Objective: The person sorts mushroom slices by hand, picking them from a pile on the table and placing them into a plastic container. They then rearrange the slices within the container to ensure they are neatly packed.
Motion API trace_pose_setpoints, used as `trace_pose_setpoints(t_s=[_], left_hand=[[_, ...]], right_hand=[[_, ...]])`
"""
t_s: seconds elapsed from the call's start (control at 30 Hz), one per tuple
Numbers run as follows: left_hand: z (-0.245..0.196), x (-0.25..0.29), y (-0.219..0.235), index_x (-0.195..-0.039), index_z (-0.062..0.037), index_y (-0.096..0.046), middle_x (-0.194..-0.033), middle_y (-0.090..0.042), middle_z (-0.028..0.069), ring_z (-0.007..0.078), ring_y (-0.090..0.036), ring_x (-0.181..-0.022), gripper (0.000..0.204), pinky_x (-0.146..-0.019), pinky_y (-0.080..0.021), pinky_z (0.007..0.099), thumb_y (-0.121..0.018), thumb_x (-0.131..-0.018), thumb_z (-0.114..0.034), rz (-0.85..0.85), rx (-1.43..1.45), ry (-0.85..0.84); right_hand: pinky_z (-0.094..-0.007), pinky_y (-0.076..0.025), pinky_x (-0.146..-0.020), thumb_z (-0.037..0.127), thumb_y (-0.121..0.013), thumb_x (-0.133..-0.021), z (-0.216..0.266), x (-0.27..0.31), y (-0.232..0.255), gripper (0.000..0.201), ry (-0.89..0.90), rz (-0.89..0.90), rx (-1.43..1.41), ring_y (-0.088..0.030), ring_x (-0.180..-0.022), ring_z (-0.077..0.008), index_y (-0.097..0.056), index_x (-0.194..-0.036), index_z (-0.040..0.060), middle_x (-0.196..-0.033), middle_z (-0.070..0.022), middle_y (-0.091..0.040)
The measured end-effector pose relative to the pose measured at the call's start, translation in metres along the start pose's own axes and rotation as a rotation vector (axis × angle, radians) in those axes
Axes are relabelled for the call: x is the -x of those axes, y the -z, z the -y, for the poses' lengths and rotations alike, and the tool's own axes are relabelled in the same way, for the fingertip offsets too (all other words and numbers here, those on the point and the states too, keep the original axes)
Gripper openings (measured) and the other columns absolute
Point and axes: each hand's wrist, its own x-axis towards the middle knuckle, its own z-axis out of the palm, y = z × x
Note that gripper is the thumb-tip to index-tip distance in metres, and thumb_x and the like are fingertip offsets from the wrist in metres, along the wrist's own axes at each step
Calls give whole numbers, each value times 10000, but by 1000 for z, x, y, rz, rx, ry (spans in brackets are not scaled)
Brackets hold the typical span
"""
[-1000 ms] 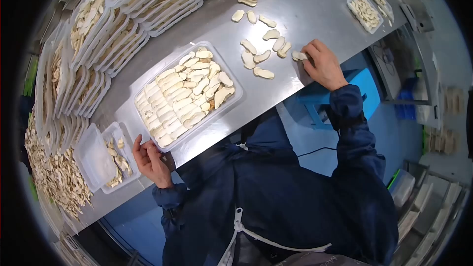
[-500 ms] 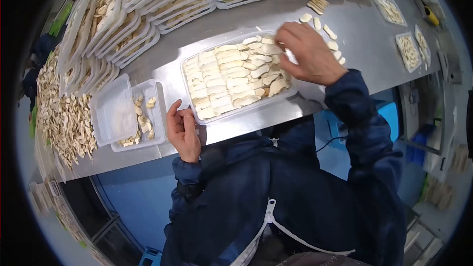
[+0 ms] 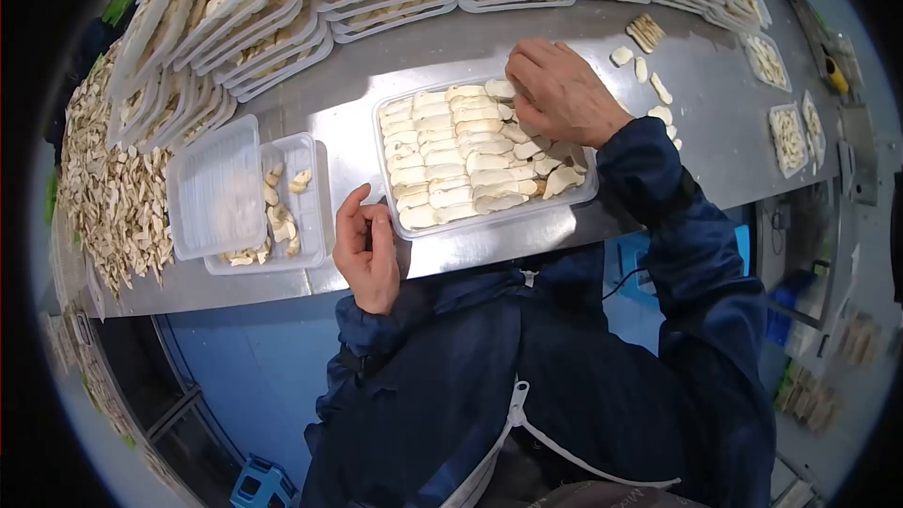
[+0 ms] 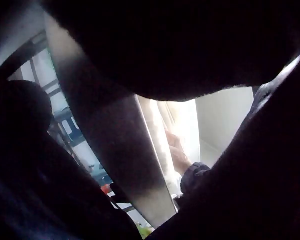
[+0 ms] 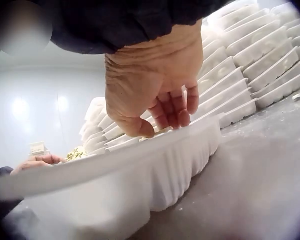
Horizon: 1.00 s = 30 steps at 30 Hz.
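Pale mushroom slices (image 3: 442, 155) lie in a clear plastic tray (image 3: 461, 223), in neat overlapping rows on the left and looser on the right. Over the tray's far right part is my right hand (image 3: 564, 94), fingers bent down. In the right wrist view, the right hand (image 5: 155, 85) has thumb and fingers just above the rim, pinching a mushroom slice (image 5: 162, 131) mostly hidden behind it. My left hand (image 3: 369, 254) rests at the tray's near left corner, its fingers loosely bent and holding nothing. Dark sleeve covers most of the left wrist view.
Stacked filled trays (image 3: 390, 14) line the back of the metal table (image 3: 353, 85). At left are two overlapping trays (image 3: 214, 190) and a mushroom heap (image 3: 113, 169). Loose slices (image 3: 661, 87) and a small bundle of slices (image 3: 645, 33) lie right. Small filled trays (image 3: 788, 139) stand farther right.
My right hand has moved left from the loose slices on the table to the tray, bringing a mushroom slice. The left hand stays by the tray corner. The head view has turned.
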Motion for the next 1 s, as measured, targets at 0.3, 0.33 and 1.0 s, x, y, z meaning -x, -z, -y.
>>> trace_pose_setpoints(t_s=[0.3,0.33,1.0], left_hand=[[-1,-1,0,-1282,38,-502,-855,-599,26,64,-523,-788,323,-743,-428,209,-519,-969,-39,5,-36,-13],[-1,-1,0,-1283,38,-502,-854,-599,25,64,-522,-786,324,-741,-427,208,-519,-969,-38,6,-37,-8],[5,0,0,-1318,11,-484,-900,-581,4,29,-453,-715,357,-640,-365,171,-532,-973,-69,12,25,-38]], right_hand=[[-412,-438,-810,85,-578,-757,-2,-1,-3,120,-16,13,17,-528,-886,-293,-525,-822,-1,-901,-130,-519],[-412,-438,-810,84,-578,-757,-2,-1,-4,121,-16,16,18,-528,-888,-293,-525,-824,-2,-903,-130,-520],[-445,-499,-777,59,-586,-759,-98,67,84,325,-641,279,390,-625,-916,-351,-644,-1078,65,-955,-148,-641]])
